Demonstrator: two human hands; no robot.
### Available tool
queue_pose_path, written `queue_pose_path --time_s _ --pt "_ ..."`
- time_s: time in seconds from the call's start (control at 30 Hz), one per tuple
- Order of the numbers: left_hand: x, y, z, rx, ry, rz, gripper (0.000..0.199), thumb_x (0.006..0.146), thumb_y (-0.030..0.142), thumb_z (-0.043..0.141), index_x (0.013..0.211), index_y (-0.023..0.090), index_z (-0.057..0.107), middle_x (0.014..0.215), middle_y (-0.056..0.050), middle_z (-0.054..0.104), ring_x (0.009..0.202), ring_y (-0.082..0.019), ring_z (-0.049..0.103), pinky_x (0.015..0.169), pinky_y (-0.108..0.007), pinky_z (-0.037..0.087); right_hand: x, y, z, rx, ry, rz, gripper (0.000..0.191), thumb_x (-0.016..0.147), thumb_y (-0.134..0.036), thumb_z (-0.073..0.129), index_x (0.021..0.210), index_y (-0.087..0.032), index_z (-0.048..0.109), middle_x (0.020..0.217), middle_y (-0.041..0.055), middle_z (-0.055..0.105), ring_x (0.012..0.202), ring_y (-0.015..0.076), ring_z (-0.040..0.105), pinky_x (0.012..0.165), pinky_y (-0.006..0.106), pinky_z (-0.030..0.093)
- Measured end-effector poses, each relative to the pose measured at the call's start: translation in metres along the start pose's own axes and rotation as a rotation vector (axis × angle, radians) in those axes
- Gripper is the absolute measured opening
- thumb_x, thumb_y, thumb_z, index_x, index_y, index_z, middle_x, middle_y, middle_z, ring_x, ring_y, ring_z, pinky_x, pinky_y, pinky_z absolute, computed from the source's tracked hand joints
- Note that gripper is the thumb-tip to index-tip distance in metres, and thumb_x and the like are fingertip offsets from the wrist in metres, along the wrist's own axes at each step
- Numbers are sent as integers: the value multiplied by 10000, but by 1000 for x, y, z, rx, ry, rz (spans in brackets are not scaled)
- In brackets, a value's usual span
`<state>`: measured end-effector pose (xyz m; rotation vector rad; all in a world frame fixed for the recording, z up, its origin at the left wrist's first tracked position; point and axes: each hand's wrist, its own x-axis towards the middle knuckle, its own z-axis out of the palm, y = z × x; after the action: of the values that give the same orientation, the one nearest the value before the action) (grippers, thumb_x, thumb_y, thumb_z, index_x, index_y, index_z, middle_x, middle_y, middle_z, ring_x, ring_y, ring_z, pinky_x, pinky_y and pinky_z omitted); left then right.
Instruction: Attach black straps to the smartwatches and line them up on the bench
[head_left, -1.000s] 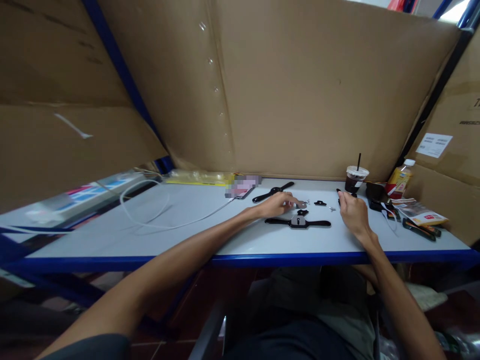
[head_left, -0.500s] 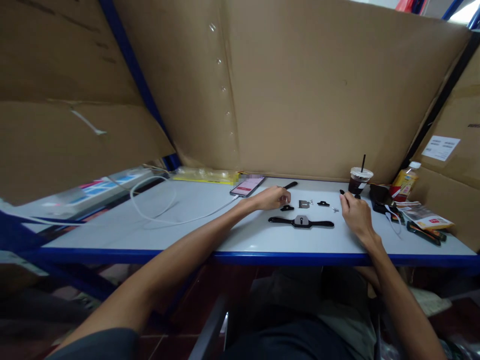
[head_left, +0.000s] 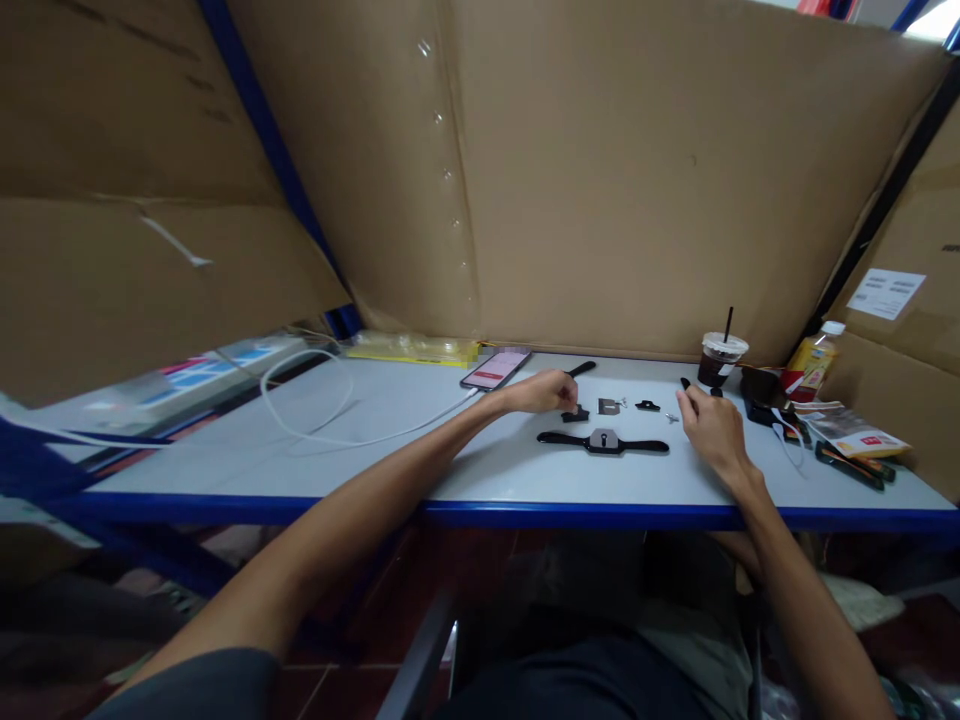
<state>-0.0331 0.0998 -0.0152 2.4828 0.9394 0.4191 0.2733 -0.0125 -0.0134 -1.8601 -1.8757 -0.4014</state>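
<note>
- Clip (head_left: pixel 576 415): on desk (head_left: pixel 487 475), left of blade (head_left: pixel 609 407); left hand (head_left: pixel 553 391) touching it, likely steadying; can't tell if pinching.
- Second clip (head_left: pixel 647 406): spaced apart, likely to keep parts distinct.
- Right hand (head_left: pixel 712 430): curled by black part (head_left: pixel 685 383), grip unclear.

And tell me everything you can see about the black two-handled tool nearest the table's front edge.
The black two-handled tool has slim, glossy handles reaching left and right from a grey, metal-looking centre plate with a dark, slot-like mark. It lies flat on the pale tabletop, roughly parallel to the blue front edge. Only the tabletop appears to touch it.
</note>
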Motion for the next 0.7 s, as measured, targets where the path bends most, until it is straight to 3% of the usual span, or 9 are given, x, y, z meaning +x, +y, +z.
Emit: queue_pose_path --time_s 0.17,0.33,0.7 --pt "-4 32 7 -70 176 101 183 882 297 602 835 152 704 804 -34 694 710 -136 564 678 -274 408 -1 -2 -3 -1 -20 9 346 1048 -356 428 925 -202 713 805 87 740 659 186 600 604 304 220" --pt "-10 63 27 36 143 242 132 895 235 586 835 170 684 881 -53 691 815 -166 607 785 -314 440 -1 -3 -4 -19 -34 19 347 1048 -363 427 954 -203 720 831 95 747 682 196 617 605 302 236" --pt "-11 63 28 24 53 236 109 885 249 630 858 168 699 917 -57 669 897 -188 614 838 -326 441 0 -2 -2 -20 -24 14 343 1049 -372 432 947 -207 715 822 87 749 690 196 627 606 306 225"
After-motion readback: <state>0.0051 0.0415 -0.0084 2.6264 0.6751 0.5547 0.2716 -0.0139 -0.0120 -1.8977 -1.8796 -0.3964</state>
